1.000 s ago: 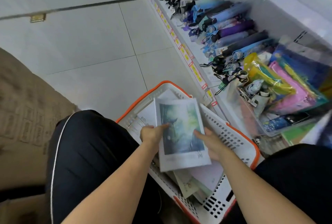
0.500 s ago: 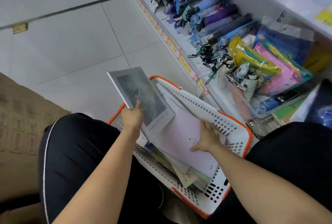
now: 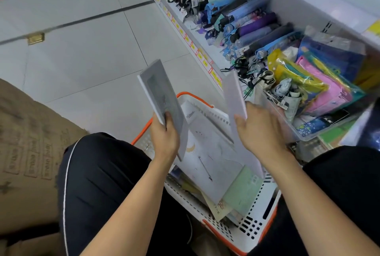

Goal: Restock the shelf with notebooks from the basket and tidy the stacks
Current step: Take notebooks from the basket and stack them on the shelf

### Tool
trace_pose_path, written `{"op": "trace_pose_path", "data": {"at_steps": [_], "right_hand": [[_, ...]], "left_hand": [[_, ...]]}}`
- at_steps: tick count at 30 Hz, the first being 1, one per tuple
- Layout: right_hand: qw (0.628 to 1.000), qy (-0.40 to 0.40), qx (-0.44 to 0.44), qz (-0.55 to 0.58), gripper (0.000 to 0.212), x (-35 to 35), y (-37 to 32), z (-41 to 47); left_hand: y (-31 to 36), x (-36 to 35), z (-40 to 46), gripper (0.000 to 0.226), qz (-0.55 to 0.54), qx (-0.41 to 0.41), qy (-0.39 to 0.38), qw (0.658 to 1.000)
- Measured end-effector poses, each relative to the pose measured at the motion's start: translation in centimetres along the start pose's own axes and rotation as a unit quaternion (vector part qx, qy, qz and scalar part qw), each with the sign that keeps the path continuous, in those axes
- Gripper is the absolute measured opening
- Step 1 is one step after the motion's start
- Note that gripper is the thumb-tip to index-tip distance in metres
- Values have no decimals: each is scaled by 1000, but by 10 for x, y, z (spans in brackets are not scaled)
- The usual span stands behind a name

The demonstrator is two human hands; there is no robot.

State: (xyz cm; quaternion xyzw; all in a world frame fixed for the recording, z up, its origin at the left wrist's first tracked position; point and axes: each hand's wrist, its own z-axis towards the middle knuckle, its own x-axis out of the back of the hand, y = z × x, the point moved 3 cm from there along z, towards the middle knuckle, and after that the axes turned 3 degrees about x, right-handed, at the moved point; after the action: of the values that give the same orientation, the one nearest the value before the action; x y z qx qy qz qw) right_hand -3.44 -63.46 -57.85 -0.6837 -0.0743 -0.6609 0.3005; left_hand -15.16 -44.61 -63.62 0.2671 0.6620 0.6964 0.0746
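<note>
A white basket with an orange rim [image 3: 249, 233] sits on the floor between my knees, holding several notebooks [image 3: 213, 165]. My left hand [image 3: 164, 138] grips a grey-bordered picture notebook [image 3: 162, 99], raised and tilted above the basket's left side. My right hand [image 3: 259, 130] holds a pale lilac notebook [image 3: 234, 95] lifted on edge over the basket's right side. The low white shelf [image 3: 197, 36] runs along the right.
Folded umbrellas [image 3: 253, 27] lie in a row on the shelf. A clear bin [image 3: 308, 136] of colourful plastic pouches stands beside my right hand. A brown cardboard box [image 3: 22, 142] is at my left. Grey tiled floor [image 3: 82, 54] stretches ahead.
My right hand has picked the pale notebook up out of the basket and raised it on edge. My left hand has lifted the picture notebook higher and tilted it steeper.
</note>
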Motion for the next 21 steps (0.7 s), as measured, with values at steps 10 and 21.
{"op": "trace_pose_path", "data": {"at_steps": [10,21], "right_hand": [[983,-40,172,-44,35,8,-97,7],[829,-165,-75,530,43,99,-9,47]], "left_hand": [[63,-31,-16,56,-213,141,-193,947],[145,-3,31,47,-300,214,-275,888]]}}
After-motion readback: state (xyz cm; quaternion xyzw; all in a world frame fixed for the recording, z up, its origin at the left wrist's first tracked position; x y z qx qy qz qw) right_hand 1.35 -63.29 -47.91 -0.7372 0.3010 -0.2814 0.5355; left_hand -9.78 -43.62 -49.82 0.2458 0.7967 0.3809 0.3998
